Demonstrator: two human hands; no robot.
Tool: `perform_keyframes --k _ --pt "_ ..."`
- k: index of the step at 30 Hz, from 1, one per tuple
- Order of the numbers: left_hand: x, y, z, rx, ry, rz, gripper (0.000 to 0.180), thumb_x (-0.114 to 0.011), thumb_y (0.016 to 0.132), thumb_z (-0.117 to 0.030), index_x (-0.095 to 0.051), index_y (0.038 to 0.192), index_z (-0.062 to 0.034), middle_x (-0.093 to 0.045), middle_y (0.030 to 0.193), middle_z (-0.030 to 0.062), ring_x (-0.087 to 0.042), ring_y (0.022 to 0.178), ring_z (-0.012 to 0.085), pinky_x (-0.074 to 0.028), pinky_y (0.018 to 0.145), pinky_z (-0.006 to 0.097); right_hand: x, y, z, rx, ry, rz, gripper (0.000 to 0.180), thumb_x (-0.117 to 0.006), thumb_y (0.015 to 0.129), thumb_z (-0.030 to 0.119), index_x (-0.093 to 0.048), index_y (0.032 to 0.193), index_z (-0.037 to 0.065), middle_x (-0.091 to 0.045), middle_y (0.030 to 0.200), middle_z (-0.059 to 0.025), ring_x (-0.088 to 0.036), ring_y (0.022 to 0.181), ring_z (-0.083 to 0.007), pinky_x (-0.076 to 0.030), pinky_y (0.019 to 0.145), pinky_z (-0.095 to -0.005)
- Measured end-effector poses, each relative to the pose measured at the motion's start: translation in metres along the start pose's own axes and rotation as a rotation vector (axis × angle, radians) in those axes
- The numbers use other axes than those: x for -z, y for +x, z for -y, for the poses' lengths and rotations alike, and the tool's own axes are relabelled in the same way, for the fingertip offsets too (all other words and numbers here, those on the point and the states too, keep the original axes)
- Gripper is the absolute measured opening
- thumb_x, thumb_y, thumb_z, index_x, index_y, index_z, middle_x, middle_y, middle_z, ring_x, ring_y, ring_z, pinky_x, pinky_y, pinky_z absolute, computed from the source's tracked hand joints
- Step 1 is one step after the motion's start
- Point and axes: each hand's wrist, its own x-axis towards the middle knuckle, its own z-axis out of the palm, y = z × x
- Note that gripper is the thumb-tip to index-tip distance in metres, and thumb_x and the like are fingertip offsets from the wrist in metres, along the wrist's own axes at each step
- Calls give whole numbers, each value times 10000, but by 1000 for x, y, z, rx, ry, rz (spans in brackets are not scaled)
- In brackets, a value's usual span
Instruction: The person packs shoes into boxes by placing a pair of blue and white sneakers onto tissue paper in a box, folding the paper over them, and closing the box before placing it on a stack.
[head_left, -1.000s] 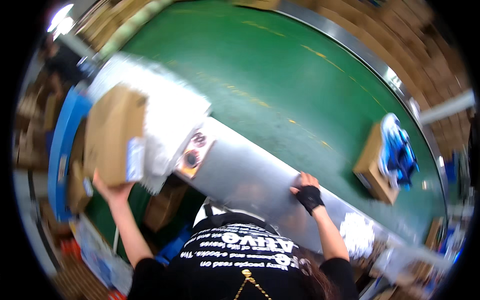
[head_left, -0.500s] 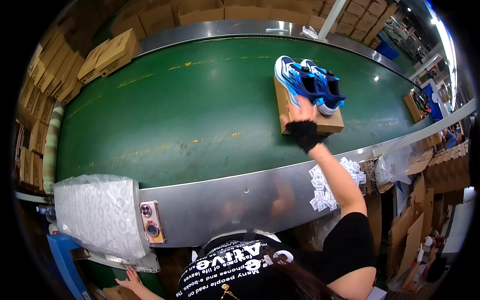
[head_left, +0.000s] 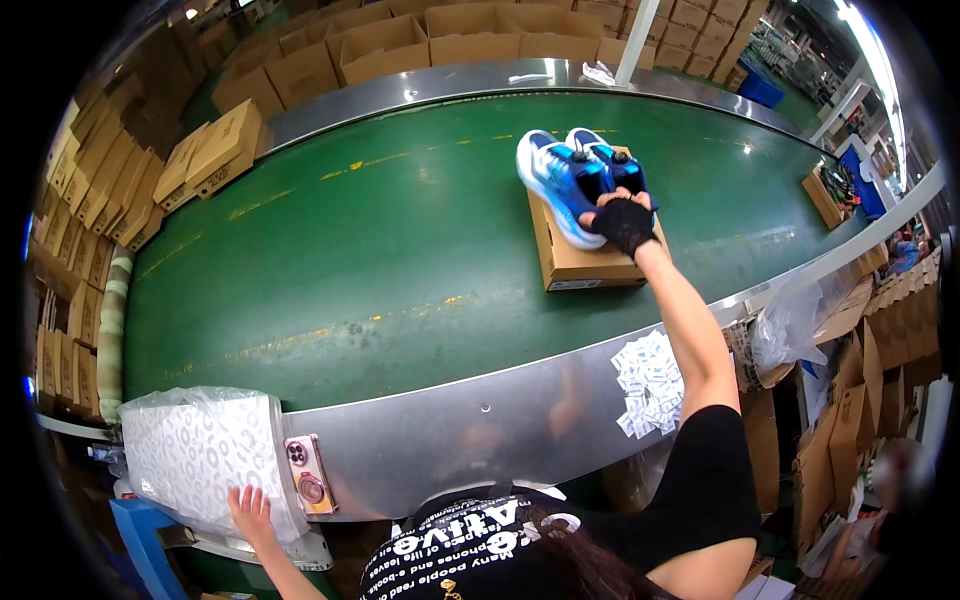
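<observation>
A pair of blue and white sneakers (head_left: 560, 178) lies on a closed brown shoebox (head_left: 585, 268) on the green conveyor belt. My right hand (head_left: 622, 222), in a black fingerless glove, is closed at the heel end of the pair, with the thumb toward the left shoe. It partly hides the heels. At the lower left, my left hand (head_left: 250, 515) is open with fingers spread, over the edge of a plastic-covered stack of white patterned paper (head_left: 205, 450). Nothing is gripped in it.
A phone (head_left: 312, 475) lies beside the paper stack on the metal ledge (head_left: 430, 440). Small white packets (head_left: 650, 385) are heaped by my right forearm. Flat shoeboxes (head_left: 215, 150) sit at the belt's far left, and open cartons (head_left: 380, 45) line the far side.
My right hand has moved from the near side of the sneakers onto their heels. The shoebox and sneakers have shifted left. My left hand has risen to the paper stack.
</observation>
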Motion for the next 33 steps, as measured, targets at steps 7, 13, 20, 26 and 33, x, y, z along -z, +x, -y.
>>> perform_keyframes --k 7,13,20,26,33 --pt "-170 -77 -6 -325 563 498 370 -548 816 -207 -481 1119 -7 -550 1003 95 -542 869 175 -434 711 252 57 -114 85 679 351 -69 398 -639 570 475 -589 576 80 -524 750 -60 -501 723 -228 -376 703 -343" --pt "-291 -128 33 -1117 871 874 313 -599 766 -205 -563 992 10 -541 1030 157 -530 951 245 -411 805 313 31 -197 184 1273 767 -97 371 -687 485 389 -555 592 59 -512 759 -137 -516 718 -247 -341 759 -394" --pt "-300 -134 69 -620 1097 1066 279 -607 763 -261 -553 732 11 -583 740 173 -560 713 281 -426 657 333 22 -140 190 854 838 242 348 -631 592 432 -632 737 116 -603 782 -56 -584 739 -247 -450 618 -376" --pt "-310 -134 67 -503 1187 1111 294 -605 759 -283 -549 758 6 -573 736 182 -561 749 294 -423 698 345 -117 -66 88 -16 148 -367 590 -536 677 165 -352 1232 85 -353 1235 -244 -321 1179 -374 -229 866 -639" --pt "-350 -170 62 -1208 933 968 513 -628 747 -287 -452 1143 -13 -433 1185 219 -446 1030 357 -360 866 410 -23 -112 120 103 540 -364 646 -560 597 98 -385 1219 72 -351 1264 -186 -309 1212 -324 -222 875 -641"
